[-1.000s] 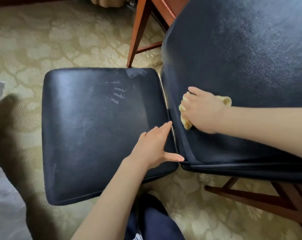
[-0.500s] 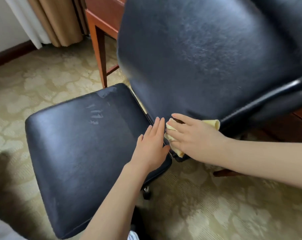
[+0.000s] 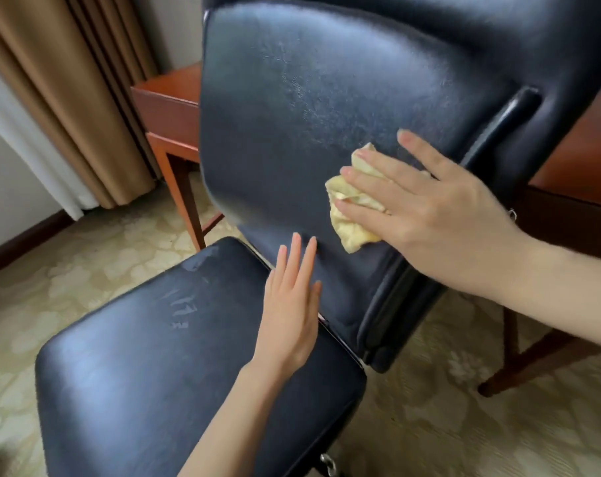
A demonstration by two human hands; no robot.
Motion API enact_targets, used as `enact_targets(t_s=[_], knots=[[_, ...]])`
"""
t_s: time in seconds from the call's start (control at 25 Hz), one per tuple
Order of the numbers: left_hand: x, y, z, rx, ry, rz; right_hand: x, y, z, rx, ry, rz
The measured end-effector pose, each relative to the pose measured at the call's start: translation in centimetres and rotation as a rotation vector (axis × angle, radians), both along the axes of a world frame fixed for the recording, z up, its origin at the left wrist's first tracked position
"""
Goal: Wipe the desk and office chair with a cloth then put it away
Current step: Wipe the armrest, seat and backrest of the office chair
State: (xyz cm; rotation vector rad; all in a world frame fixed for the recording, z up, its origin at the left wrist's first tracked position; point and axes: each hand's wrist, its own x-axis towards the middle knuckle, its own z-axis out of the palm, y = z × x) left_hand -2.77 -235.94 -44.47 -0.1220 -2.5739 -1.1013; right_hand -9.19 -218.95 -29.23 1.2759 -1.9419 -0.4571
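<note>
Since the backrest (image 3: 326,108) leans and would probably give under pressure, the left hand (image 3: 288,315) looks like it's there to steady the office chair (image 3: 175,356), lying flat at the rear of the seat with the fingertips (image 3: 304,247) reaching up onto the bottom of the backrest. Those fingers are straight and close together, holding nothing.

The right hand (image 3: 440,218) is doing the real work. Its fingers (image 3: 367,182) are spread and nearly straight, pressing a crumpled yellow cloth (image 3: 352,215) flat against the lower backrest. No pinch or grip that I can see, just palm and fingers pushing it on. The cloth pokes out past the fingertips and below the lowest finger. My guess is the spread gives wider pressure for wiping.

The wooden desk (image 3: 170,98) sits beyond the fingers, behind the chair.
</note>
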Motion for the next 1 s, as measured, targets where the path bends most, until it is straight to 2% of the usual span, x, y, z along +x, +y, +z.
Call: enact_targets(t_s=[0.16, 0.24, 0.32, 0.52, 0.68, 0.84, 1.0], knots=[[-2.9, -1.0, -3.1, -0.006, 0.27, 0.013, -0.6, -1.1, -1.5, -0.207, 0.024, -0.116], [-4.2, -0.7, -4.1, -0.039, 0.414, 0.069, -1.1, -1.1, -2.4, -0.26, 0.06, -0.16], [-5.5, -0.3, -4.9, -0.067, 0.475, 0.1, -1.5, -1.3, -3.3, -0.279, 0.07, -0.196], [-6.8, -0.3, -5.6, -0.124, 0.428, 0.109, -3.1, -2.2, -5.7, -0.32, 0.07, -0.204], [-7.5, -1.9, -5.3, -0.189, 0.402, 0.141, -4.5, -2.9, -7.7, -0.338, 0.098, -0.113], [-8.8, -3.2, -5.4, -0.185, 0.421, 0.093, -5.4, -3.6, -12.3, -0.335, 0.146, 0.008], [-8.9, -4.6, -5.9, -0.144, 0.357, 0.01, -5.1, -3.4, -17.5, -0.328, 0.147, 0.064]])
